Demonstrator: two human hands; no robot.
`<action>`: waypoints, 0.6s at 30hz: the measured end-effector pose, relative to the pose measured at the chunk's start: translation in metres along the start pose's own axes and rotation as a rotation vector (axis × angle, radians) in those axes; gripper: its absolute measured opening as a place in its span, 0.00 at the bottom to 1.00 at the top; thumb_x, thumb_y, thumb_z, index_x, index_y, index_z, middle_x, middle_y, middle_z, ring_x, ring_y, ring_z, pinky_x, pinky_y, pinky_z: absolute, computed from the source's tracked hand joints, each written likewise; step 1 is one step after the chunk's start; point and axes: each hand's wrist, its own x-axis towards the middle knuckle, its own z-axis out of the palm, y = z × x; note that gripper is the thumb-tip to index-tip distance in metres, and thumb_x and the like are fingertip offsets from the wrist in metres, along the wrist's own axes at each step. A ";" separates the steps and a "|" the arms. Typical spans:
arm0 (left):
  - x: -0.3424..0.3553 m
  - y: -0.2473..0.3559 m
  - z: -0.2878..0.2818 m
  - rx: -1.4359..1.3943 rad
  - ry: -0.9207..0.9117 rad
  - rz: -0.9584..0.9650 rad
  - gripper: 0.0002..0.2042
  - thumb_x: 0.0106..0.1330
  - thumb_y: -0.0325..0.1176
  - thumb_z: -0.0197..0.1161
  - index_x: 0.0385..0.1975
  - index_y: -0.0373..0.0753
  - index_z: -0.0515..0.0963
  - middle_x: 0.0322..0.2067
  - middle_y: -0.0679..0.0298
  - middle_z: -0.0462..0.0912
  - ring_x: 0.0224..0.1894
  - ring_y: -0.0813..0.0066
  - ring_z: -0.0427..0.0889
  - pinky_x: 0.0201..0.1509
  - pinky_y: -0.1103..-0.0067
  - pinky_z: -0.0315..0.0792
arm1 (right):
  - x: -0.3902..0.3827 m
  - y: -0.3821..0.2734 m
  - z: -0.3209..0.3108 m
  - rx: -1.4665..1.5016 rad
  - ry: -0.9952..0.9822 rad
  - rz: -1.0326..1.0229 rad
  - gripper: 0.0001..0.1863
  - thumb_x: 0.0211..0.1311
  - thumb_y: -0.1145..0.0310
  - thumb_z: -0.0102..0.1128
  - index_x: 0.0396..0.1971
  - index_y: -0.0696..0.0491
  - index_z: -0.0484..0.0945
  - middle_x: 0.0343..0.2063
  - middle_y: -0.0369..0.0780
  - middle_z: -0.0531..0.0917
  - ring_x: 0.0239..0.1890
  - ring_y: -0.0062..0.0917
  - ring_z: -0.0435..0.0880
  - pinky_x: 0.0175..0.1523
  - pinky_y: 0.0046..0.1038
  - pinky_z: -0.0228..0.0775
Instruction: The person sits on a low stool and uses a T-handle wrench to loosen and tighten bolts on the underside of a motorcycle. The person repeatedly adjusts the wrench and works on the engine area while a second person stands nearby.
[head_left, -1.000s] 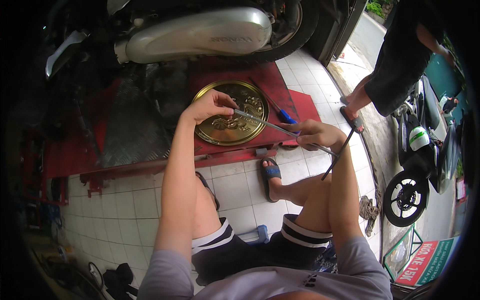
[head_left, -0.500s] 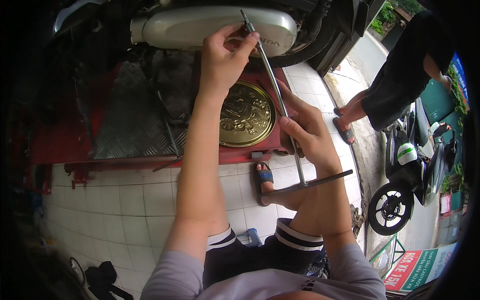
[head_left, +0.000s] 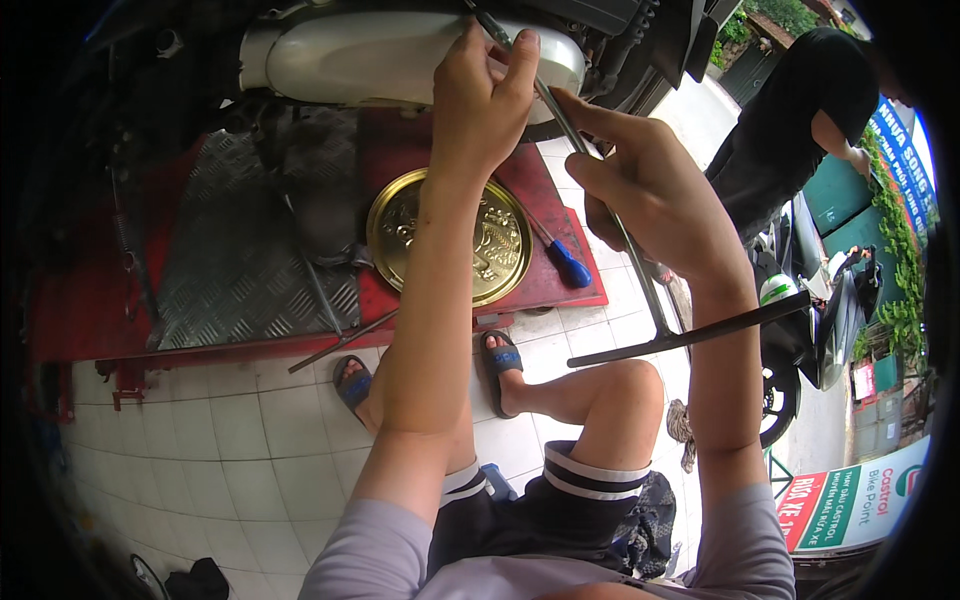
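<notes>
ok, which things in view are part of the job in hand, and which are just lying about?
Apparently in use:
T-handled tool, in left hand and right hand
silver-covered motorbike, probably

Apparently just lying about:
gold tray
blue-handled tool
second T-shaped tool, on red platform

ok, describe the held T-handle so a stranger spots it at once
Find the silver motorbike cover at the top; the left hand overlaps its right end. The T-handle slants from there down through the right hand to its dark crossbar. Unlike the similar tool on the red platform, it's in both hands.
</notes>
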 end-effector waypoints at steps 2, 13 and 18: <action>0.003 -0.001 -0.001 -0.019 -0.007 -0.003 0.21 0.67 0.50 0.56 0.35 0.33 0.74 0.23 0.66 0.74 0.22 0.84 0.74 0.23 0.85 0.65 | 0.003 -0.012 -0.004 -0.083 0.009 0.023 0.19 0.60 0.74 0.51 0.51 0.65 0.73 0.12 0.40 0.76 0.14 0.19 0.74 0.22 0.25 0.66; 0.009 -0.009 0.002 -0.309 -0.043 -0.143 0.24 0.65 0.56 0.56 0.36 0.35 0.73 0.33 0.64 0.73 0.23 0.83 0.74 0.20 0.86 0.61 | 0.025 -0.050 -0.040 -0.239 0.071 0.148 0.19 0.62 0.70 0.59 0.51 0.61 0.73 0.22 0.33 0.74 0.19 0.11 0.71 0.20 0.16 0.59; 0.009 -0.013 0.006 -0.334 -0.035 -0.181 0.25 0.65 0.56 0.56 0.36 0.34 0.73 0.34 0.64 0.72 0.23 0.82 0.75 0.19 0.86 0.61 | 0.027 -0.058 -0.051 -0.280 -0.030 0.211 0.18 0.62 0.71 0.58 0.51 0.58 0.73 0.23 0.34 0.75 0.20 0.11 0.72 0.21 0.15 0.61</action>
